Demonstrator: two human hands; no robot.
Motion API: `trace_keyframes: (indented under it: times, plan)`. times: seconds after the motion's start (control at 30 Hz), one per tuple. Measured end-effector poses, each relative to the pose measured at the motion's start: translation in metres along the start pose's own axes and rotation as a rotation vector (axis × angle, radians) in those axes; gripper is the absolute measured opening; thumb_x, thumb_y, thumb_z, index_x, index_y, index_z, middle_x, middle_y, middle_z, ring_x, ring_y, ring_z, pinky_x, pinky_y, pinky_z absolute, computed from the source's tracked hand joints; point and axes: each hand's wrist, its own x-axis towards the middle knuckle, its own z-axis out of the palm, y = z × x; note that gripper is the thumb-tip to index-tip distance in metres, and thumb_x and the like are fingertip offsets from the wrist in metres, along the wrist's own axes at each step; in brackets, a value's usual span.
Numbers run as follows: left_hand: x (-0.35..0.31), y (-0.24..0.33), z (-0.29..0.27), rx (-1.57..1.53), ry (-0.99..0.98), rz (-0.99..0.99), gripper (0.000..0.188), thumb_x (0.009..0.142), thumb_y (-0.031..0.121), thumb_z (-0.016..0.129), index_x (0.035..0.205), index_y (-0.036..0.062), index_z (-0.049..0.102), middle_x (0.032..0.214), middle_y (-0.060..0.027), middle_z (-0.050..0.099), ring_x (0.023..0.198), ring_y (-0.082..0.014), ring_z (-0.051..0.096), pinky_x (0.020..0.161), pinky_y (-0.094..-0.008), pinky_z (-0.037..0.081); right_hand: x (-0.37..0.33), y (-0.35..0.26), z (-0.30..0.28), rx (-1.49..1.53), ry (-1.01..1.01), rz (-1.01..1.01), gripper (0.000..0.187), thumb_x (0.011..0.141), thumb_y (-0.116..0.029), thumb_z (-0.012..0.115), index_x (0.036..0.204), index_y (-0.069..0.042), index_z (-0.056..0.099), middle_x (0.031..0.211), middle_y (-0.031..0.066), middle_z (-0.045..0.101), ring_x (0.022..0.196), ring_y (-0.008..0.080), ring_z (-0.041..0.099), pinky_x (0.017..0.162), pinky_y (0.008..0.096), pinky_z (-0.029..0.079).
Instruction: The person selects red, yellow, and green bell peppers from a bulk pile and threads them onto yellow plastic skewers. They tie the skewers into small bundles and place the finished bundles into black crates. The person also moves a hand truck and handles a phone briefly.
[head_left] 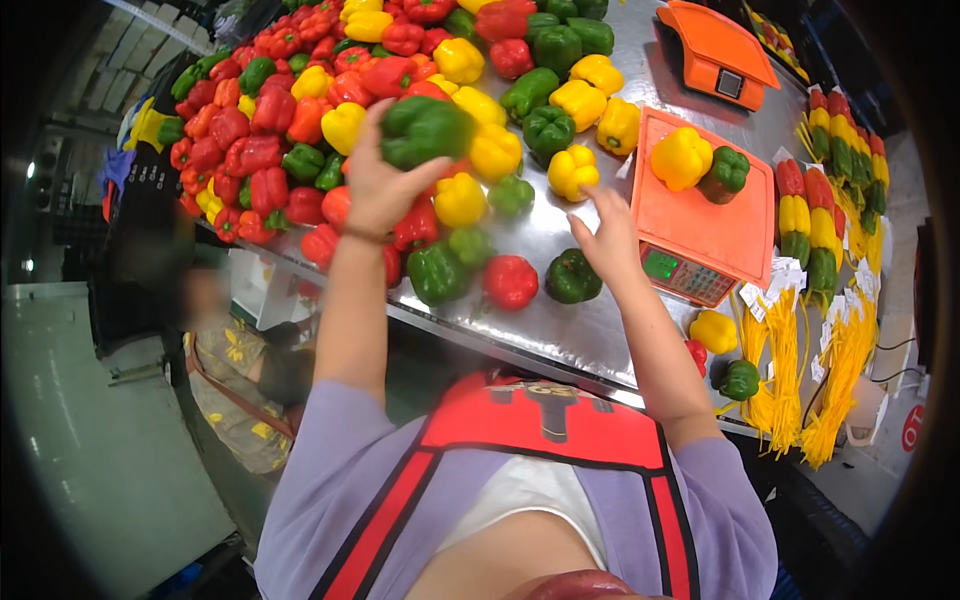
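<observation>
My left hand (378, 190) is raised over the pepper pile, its fingers and thumb around a large green bell pepper (425, 132). My right hand (610, 238) reaches over the metal table with its index finger and thumb apart. Its fingertips are close to a yellow bell pepper (573, 173); whether they touch it I cannot tell. Beside that hand stands an orange scale (690, 235), bearing a yellow bell pepper (681, 158) and a green bell pepper (727, 174). A dark green pepper (573, 276) and a red pepper (510, 282) lie near the table's front edge.
A big heap of mixed peppers (270, 150) covers the table's left. Another orange scale (717, 50) stands at the back right. Stacked pepper packs (808, 215) and yellow net bags (845, 370) lie at the right. A person (235, 385) is at the lower left.
</observation>
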Motion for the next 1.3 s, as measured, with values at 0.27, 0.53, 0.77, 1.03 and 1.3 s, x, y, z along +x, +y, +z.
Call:
trace_keyframes:
  times: [0.27, 0.53, 0.77, 1.03, 1.3]
  plan:
    - [-0.066, -0.008, -0.075, -0.077, 0.309, -0.051, 0.076, 0.070, -0.007, 0.072, 0.136, 0.0030, 0.035, 0.124, -0.0128, 0.051, 0.112, -0.0236, 0.054, 0.094, -0.0364, 0.047, 0.049, -0.018, 0.036, -0.117, 0.119, -0.215, 0.043, 0.071, -0.014, 0.073, 0.110, -0.004, 0.061, 0.115, 0.0145, 0.059, 0.108, 0.0327, 0.053, 0.093, 0.0399, 0.044]
    - [-0.114, -0.035, -0.080, 0.073, 0.401, -0.196, 0.078, 0.066, -0.002, 0.078, 0.133, 0.0020, 0.039, 0.122, -0.0123, 0.052, 0.107, -0.0220, 0.057, 0.090, -0.0344, 0.049, 0.079, -0.069, 0.102, -0.003, -0.080, -0.365, 0.058, 0.071, -0.023, 0.075, 0.121, -0.003, 0.053, 0.114, 0.0164, 0.059, 0.107, 0.0338, 0.054, 0.093, 0.0409, 0.044]
    - [-0.129, -0.045, -0.043, -0.029, 0.358, -0.196, 0.078, 0.067, 0.000, 0.079, 0.134, 0.0029, 0.040, 0.121, -0.0106, 0.053, 0.109, -0.0220, 0.055, 0.092, -0.0346, 0.048, 0.100, -0.113, 0.163, -0.028, -0.116, -0.207, 0.095, 0.059, -0.046, 0.082, 0.135, -0.008, 0.039, 0.114, 0.0179, 0.059, 0.112, 0.0329, 0.053, 0.100, 0.0469, 0.037]
    - [-0.129, -0.042, -0.032, -0.097, 0.300, -0.241, 0.079, 0.069, -0.008, 0.073, 0.137, 0.0024, 0.036, 0.124, -0.0121, 0.051, 0.111, -0.0233, 0.055, 0.094, -0.0349, 0.047, 0.054, -0.096, 0.059, 0.461, -0.063, -0.117, 0.078, 0.062, -0.034, 0.081, 0.128, -0.007, 0.047, 0.120, 0.0161, 0.056, 0.114, 0.0316, 0.054, 0.100, 0.0423, 0.039]
    - [-0.100, -0.035, 0.004, -0.180, 0.126, -0.205, 0.079, 0.069, -0.003, 0.074, 0.138, 0.0052, 0.036, 0.125, -0.0115, 0.050, 0.111, -0.0227, 0.054, 0.094, -0.0355, 0.047, -0.042, 0.028, -0.090, 0.113, 0.624, -0.091, 0.075, 0.063, -0.016, 0.084, 0.125, -0.001, 0.046, 0.120, 0.0168, 0.055, 0.107, 0.0294, 0.058, 0.092, 0.0369, 0.047]
